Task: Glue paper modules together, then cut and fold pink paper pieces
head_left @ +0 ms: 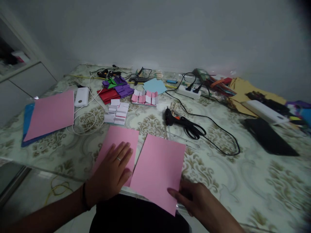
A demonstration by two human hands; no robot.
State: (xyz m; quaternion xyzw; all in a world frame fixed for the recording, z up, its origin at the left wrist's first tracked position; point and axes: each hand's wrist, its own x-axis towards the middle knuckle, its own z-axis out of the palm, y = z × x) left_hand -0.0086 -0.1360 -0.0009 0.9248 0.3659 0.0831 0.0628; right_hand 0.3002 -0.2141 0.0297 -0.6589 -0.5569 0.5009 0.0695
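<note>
Two pink sheets lie side by side at the table's near edge. My left hand (113, 171), with a ring and a black wristband, lies flat on the left pink sheet (122, 136), fingers slightly apart. The right pink sheet (157, 165) is pinched at its lower right edge by my right hand (191, 197), thumb on top and fingers partly hidden beneath. That sheet's near corner juts past the table edge. Beyond the sheets are folded white and pink paper pieces (118, 112) and a black glue gun (170, 117) with its coiled cable.
A larger pink sheet (52, 111) rests on blue sheets at the left, beside a white power bank (82, 97). Farther back are purple folded papers (123, 90) and a power strip (189, 92). A black flat object (269, 136) lies at the right of the patterned table (225, 184).
</note>
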